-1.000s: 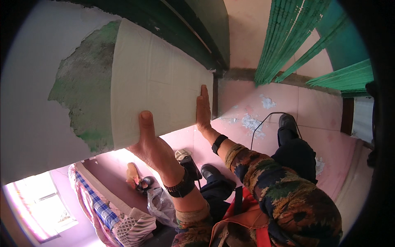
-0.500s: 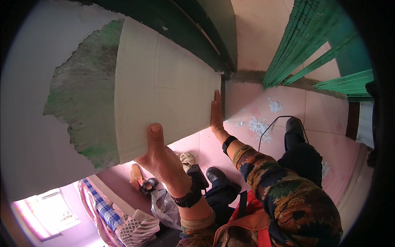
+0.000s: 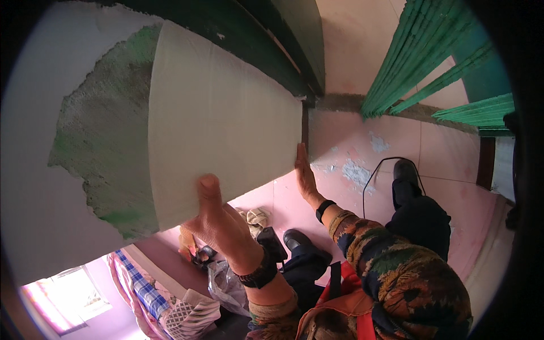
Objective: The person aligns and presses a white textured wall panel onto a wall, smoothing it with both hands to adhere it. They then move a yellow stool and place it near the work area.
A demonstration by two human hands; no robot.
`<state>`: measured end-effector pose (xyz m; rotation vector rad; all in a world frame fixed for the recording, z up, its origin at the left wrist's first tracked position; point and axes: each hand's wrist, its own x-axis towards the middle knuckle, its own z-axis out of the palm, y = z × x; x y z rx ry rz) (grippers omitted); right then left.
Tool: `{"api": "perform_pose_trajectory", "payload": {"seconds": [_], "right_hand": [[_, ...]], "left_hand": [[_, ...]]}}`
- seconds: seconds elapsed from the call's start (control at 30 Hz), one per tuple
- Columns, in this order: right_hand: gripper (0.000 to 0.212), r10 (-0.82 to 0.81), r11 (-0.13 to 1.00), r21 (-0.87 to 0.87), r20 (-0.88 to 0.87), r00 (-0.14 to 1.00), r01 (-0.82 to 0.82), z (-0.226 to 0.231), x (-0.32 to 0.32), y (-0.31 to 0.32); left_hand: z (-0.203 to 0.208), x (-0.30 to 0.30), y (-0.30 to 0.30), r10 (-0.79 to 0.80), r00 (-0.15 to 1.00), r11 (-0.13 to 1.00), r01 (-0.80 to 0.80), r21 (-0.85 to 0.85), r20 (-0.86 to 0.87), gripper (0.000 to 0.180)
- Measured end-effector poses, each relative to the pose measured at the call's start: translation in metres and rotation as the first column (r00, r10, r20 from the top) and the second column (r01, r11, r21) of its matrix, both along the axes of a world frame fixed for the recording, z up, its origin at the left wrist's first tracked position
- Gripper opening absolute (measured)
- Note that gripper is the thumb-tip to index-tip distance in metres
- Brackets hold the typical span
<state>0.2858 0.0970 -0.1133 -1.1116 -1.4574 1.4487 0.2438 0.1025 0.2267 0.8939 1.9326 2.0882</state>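
Observation:
A cream sheet (image 3: 226, 113) lies smooth against a pale wall (image 3: 34, 187), from the baseboard end toward a rough grey-green patch of bare surface (image 3: 107, 136). My left hand (image 3: 218, 221) is at the sheet's near edge, where the wall corner is. Its thumb stands outstretched and a little blurred over the front face, while the other fingers are hidden round the edge. Beside the sheet's bottom edge, my right hand (image 3: 306, 177) lies with straight fingers flat along the end. Neither hand visibly grasps anything.
Dark green door frame (image 3: 272, 39) runs along the sheet's far side. Green strand curtain (image 3: 413, 56) hangs at the right. Whitish flakes (image 3: 357, 173) and a black cable (image 3: 371, 175) lie on the pink tiles. A plastic bag (image 3: 224, 283) and bedding (image 3: 147, 289) are near the lower left.
My right hand has slid nearer along the bottom edge of the sheet. The left thumb has shifted slightly left and blurs. The wall and sheet appear a little farther left in view.

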Motion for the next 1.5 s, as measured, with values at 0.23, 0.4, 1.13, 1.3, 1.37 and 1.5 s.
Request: {"api": "perform_pose_trajectory", "payload": {"seconds": [0.23, 0.4, 1.13, 1.3, 1.37, 1.5], "right_hand": [[0.098, 0.075, 0.992, 0.083, 0.209, 0.975, -0.094, -0.005, 0.01, -0.034], [0.098, 0.079, 0.985, 0.132, 0.246, 0.966, -0.114, -0.008, 0.009, -0.035], [0.056, -0.1, 0.984, 0.177, 0.486, 0.868, 0.015, -0.009, -0.024, 0.083], [0.054, -0.141, 0.983, 0.161, 0.357, 0.923, 0.088, 0.002, -0.022, 0.106], [0.054, -0.17, 0.983, 0.091, 0.154, 0.973, 0.158, 0.023, -0.026, 0.112], [0.064, -0.192, 0.978, 0.063, -0.099, 0.976, 0.199, 0.095, -0.052, 0.101]], "left_hand": [[-0.004, -0.002, 0.001, 0.009, 0.999, 0.999, -0.008, 0.031, -0.042, 0.052], [-0.002, -0.001, 0.002, 0.031, 0.999, 0.999, -0.03, 0.022, -0.039, 0.054], [-0.001, 0.001, -0.005, 0.046, 0.999, 0.999, -0.046, -0.007, 0.0, 0.048], [-0.001, 0.001, -0.002, -0.002, 1.0, 0.999, 0.001, 0.04, 0.016, 0.044], [-0.002, 0.0, 0.0, 0.065, 0.998, 0.997, -0.066, 0.031, 0.018, 0.043], [-0.008, -0.001, 0.0, 0.022, 1.0, 0.999, -0.023, 0.043, 0.015, 0.036]]}}
